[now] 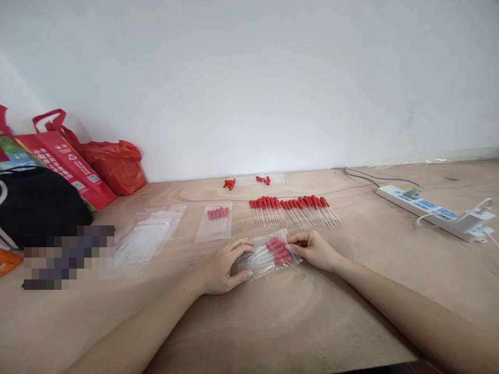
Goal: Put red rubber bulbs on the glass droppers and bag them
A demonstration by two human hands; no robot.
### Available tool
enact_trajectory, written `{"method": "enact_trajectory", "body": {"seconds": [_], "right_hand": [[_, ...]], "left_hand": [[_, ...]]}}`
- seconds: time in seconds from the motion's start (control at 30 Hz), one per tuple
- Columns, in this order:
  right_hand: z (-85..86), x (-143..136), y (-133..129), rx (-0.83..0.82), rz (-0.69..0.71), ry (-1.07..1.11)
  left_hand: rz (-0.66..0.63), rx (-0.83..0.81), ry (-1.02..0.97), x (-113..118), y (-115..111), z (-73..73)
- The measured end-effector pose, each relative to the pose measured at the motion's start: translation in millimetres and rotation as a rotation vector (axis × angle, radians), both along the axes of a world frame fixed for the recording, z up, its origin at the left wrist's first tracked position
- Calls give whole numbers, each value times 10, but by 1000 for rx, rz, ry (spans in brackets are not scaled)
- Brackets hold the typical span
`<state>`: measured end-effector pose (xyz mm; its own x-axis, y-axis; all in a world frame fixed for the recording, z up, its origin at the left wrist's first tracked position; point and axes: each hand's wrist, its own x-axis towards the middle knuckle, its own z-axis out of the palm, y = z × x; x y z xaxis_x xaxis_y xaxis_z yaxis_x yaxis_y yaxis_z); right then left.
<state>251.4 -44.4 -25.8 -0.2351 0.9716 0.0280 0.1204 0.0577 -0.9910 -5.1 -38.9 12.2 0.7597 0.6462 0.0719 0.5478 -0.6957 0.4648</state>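
Observation:
A clear zip bag (pixel 260 264) with several red-bulbed droppers (pixel 278 251) inside lies on the table, bulbs to the right. My left hand (pixel 225 270) grips its left end, fingers along the far edge and thumb at the near edge. At the right end, my right hand (pixel 312 250) pinches the bag beside the bulbs. Just behind, a row of loose droppers (pixel 290 212) lies side by side with red bulbs pointing away from me. Another zip bag (pixel 200 231) with several droppers rests flat beyond my left hand.
Empty zip bags (pixel 150 236) are stacked to the left. Loose red bulbs (pixel 230 184) and a bag (pixel 277 178) lie near the wall. A white power strip (pixel 432 210) with cables stands right. Red bags (pixel 117 163) and a black item (pixel 42 208) crowd the left.

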Motion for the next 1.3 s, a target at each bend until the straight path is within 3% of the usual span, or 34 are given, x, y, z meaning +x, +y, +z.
{"method": "enact_trajectory", "body": {"seconds": [0.2,0.33,0.43,0.57,0.7,0.8,1.0,1.1,1.2,1.3], "right_hand": [[-43,-17,44,-1,-69,-39],[2,-43,10,78,19,-151],[126,-14,-21,0,85,-95],[210,4,-36,-102,-18,-58],[114,-34,-11,-78,-126,-33],[38,-46,18,-70,-127,-17],[16,-44,27,-12,-59,24],[17,-52,16,63,4,-7],[0,-50,10,121,11,-65],[-26,-35,15,154,-61,-79]], "left_hand": [[4,11,-6,-2,8,-17],[4,10,-9,-5,5,-17],[6,2,-24,-4,-12,0],[28,-27,-32,17,-26,36],[94,-87,-141,101,81,18],[192,-140,-194,239,264,-34],[281,-393,-97,688,601,-14],[246,-528,16,843,643,32],[189,-546,-69,845,592,13],[243,-482,-210,676,505,-60]]}}
